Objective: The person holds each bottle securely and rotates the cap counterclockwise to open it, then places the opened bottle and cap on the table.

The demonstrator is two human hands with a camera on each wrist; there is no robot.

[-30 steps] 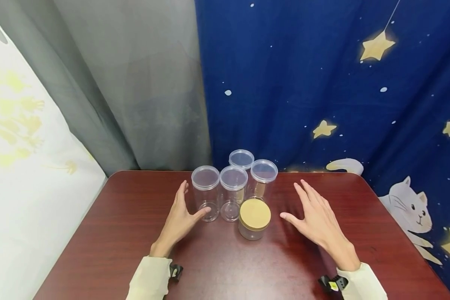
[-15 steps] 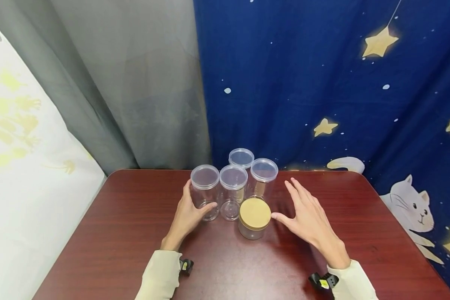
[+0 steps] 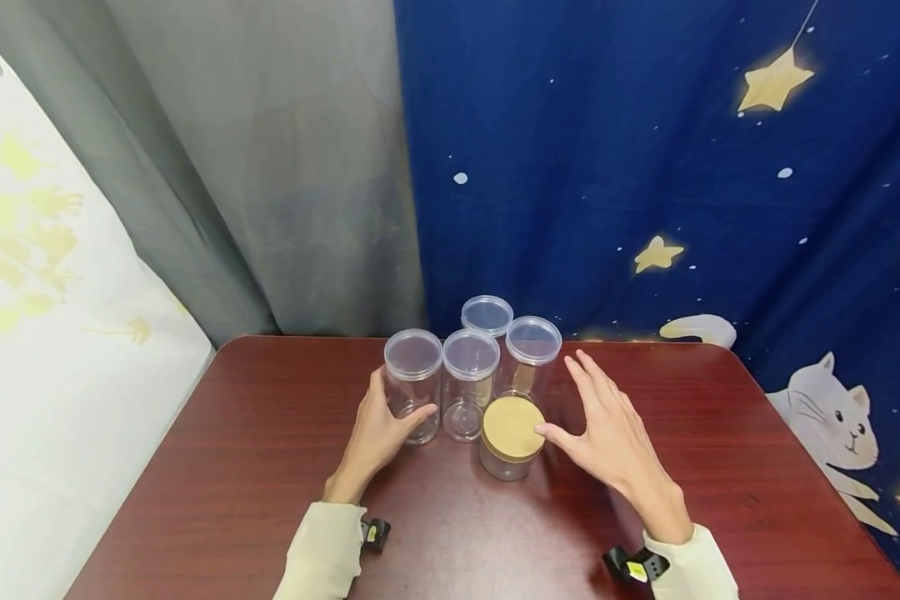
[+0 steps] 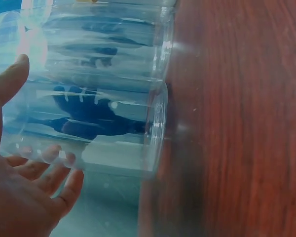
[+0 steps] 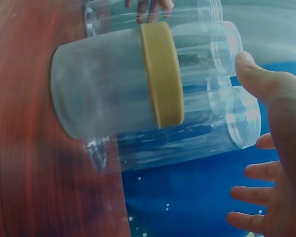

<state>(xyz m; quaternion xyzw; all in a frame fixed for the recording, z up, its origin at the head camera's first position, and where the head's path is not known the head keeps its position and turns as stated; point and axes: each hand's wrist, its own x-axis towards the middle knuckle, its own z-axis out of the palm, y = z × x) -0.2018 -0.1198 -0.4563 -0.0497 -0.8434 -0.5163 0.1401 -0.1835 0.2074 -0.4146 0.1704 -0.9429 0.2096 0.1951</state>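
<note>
The left grip point(image 3: 371, 433) is spread around the near left side of a tall clear jar point(image 3: 414, 390) left of centre in the head view, its thumb in front and its fingers along the far left side; in the left wrist view the fingers lie apart from the thumb, and through the reflections on the plastic it is hard to say whether any fingertip touches. The right grip point(image 3: 615, 437), right of centre, is likewise spread, holding nothing, its thumb overlapping the right edge of the gold lid point(image 3: 513, 427) in the head view but apart from it in the right wrist view. That lid tops a short jar point(image 3: 506, 468), upright at the lower middle of the frame, in front of the others. Just right of the leftmost jar stands a second tall clear jar point(image 3: 462, 408); a third point(image 3: 532, 343) stands farther right, behind the gold lid, and a rear jar point(image 3: 487, 317) shows mainly its top between those two. All share a reddish-brown worktop point(image 3: 217, 500). Both wrists show pale sleeves point(image 3: 321, 546). A grey curtain point(image 3: 270, 167) fills the upper left, a blue star-patterned curtain point(image 3: 540, 167) the upper right.
</note>
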